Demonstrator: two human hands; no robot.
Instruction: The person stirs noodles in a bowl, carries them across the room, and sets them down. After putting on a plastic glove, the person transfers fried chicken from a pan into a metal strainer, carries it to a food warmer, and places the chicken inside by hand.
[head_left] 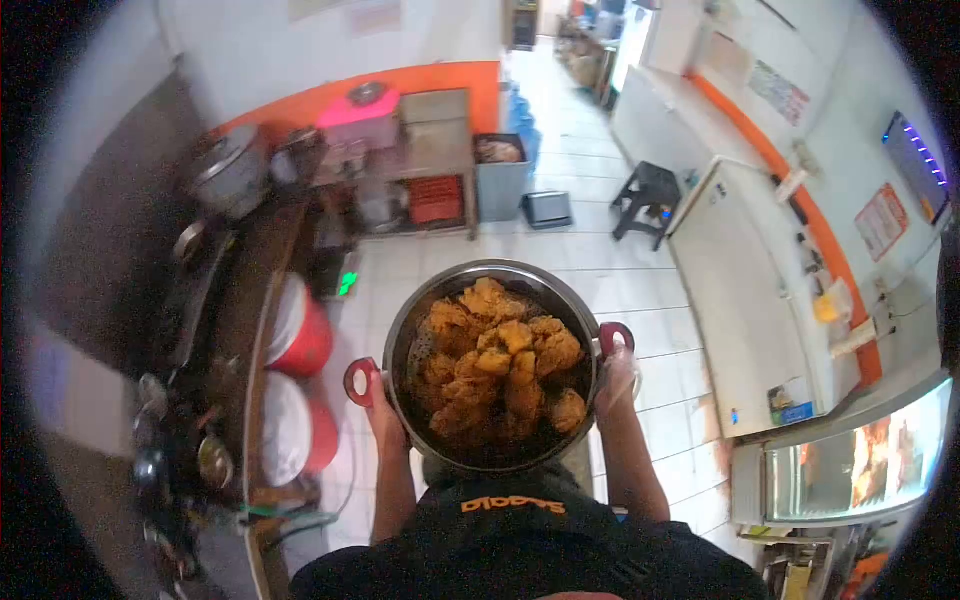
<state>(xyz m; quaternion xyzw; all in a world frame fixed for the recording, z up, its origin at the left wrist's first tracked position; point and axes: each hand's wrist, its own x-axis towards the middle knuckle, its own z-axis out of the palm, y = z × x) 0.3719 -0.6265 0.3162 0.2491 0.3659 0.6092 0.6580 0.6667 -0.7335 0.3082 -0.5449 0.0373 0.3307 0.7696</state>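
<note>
A round metal pot full of browned fried chicken pieces is held level in front of my body. My left hand is closed on its red left handle. On the other side, my right hand is closed around the red right handle, with something whitish and see-through about the fingers. Both forearms reach up along the pot's near side, over a dark shirt.
Red and white buckets stand left beside a long counter. Ahead are a side table, a grey bin and a black stool. On the right are a white freezer and a lit display case.
</note>
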